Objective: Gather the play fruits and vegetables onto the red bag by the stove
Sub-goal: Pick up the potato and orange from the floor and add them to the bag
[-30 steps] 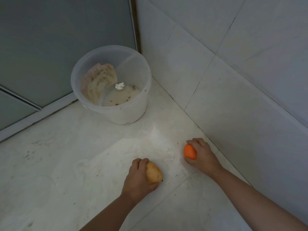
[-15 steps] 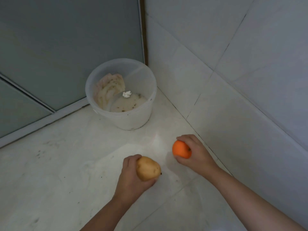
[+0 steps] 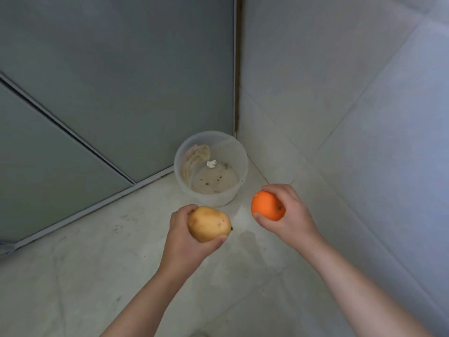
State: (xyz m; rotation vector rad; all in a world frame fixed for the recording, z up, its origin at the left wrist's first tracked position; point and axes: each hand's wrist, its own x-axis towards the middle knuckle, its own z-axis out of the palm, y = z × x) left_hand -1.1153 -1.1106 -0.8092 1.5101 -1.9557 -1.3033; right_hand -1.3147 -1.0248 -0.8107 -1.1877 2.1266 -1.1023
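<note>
Holding one piece each, both hands are up off the floor: the left hand point(image 3: 188, 242) is wrapped around a potato point(image 3: 209, 223), the right hand point(image 3: 288, 215) around an orange point(image 3: 266, 206). Both grips look closed and secure, fingers over the far side and thumb underneath. This reads as the carrying step, pickup done and delivery not yet begun. Neither the red bag nor the stove is in view, so the next move calls for turning away from this corner to find them, then setting both pieces down on the bag. The potato is tan, speckled and egg-shaped; the orange is bright and round, with a small stem dimple. Beyond the hands, a clear tub point(image 3: 211, 167) sits on the floor point(image 3: 97, 263) in the corner by the tiled wall point(image 3: 340, 117).
</note>
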